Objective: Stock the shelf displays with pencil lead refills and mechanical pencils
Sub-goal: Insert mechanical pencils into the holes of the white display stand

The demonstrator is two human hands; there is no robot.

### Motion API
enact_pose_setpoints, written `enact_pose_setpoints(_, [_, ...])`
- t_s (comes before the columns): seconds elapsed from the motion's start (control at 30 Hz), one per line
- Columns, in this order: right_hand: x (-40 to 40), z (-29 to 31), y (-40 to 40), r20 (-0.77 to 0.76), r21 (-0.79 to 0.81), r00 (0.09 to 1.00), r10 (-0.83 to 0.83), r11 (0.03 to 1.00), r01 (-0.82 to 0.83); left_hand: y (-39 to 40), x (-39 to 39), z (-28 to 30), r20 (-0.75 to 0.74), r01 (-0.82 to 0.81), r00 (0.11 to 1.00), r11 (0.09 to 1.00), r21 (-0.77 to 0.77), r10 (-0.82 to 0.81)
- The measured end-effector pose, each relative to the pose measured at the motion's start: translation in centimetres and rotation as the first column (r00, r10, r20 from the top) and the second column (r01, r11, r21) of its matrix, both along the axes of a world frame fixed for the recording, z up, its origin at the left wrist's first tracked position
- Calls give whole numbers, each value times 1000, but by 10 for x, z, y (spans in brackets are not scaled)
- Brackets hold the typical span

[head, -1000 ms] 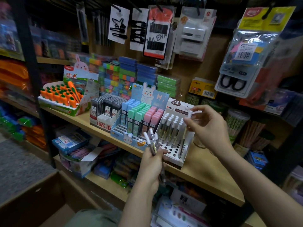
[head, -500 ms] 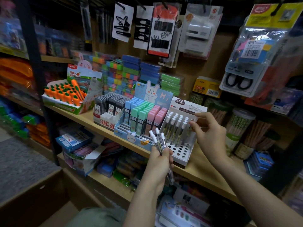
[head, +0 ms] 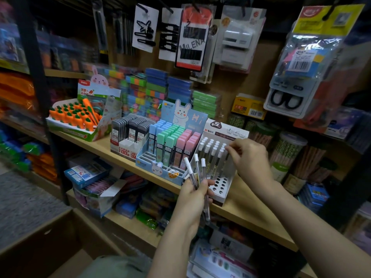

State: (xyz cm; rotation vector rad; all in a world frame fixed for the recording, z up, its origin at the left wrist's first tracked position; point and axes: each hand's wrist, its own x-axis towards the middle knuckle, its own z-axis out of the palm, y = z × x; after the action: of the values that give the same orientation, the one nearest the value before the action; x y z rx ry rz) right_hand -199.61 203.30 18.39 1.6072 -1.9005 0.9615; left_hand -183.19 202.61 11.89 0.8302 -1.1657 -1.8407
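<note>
Three pencils: white-capped mechanical pencils (head: 197,171) fan up out of the left hand (head: 195,194), just in front of the white pencil display box (head: 221,194).
Left hand: fingers curled round the clear barrels, caps pointing up, tips sticking out below the fist.
Right hand (head: 250,159): reaches over the right side of the white pencil display box, fingertips pinched together by the caps of the back rows; whether it actually grips a pencil there I cannot tell.
White pencil display box: sits on the wooden shelf (head: 241,215); stocked pencils (head: 212,151) stand in the rear holes, front holes open and dark.
Pastel lead display (head: 170,145): touching the left side of the white pencil display box, bunny header card behind, rows of blue, green and pink refill cases, front slots bare.
Dark lead refills (head: 129,130): further left of the white pencil display box, beyond the pastel display, in a white tray.
Carrot display (head: 77,117): well to the left of the white pencil display box, orange carrot-shaped items in a green and white carton.
Pencil jars (head: 289,153): just right of the white pencil display box, behind the right wrist.
Hanging packs: hair clips (head: 145,30) and scissors (head: 286,100) hang above the white pencil display box.
</note>
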Motion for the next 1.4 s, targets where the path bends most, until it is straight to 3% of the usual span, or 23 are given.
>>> enact_pose_setpoints(0.13, [3, -5, 8, 16, -7, 1000, -4, 1000, 4, 2, 4, 2, -24, 30, 999, 1000, -2, -30])
enact_pose_setpoints(0.23, [11, -7, 21, 174, -64, 983, 63, 997, -53, 4, 5, 5, -65, 49, 997, 999, -13, -50])
enact_pose_setpoints(0.4, [35, -9, 31, 544, 109, 811, 214, 940, -322, 9, 3, 9, -105, 109, 988, 991, -77, -117])
enact_pose_setpoints(0.53, [39, -8, 28, 646, 83, 732, 218, 933, -351, 10, 5, 9, -146, 135, 979, 990, -46, -140])
enact_pose_setpoints(0.67, [27, 6, 32, 733, -9, 617, 288, 910, -414, 4, 6, 3, -142, 12, 990, 998, 58, -4])
enact_pose_setpoints(0.9, [5, 13, 32, 479, 10, 856, 193, 974, -225, 2, 7, -4, -16, -37, 999, 999, -13, 37])
enact_pose_setpoints(1.4, [4, -6, 22, 402, -89, 889, 221, 975, -202, 0, 9, -5, -17, 0, 1000, 1000, -16, -1])
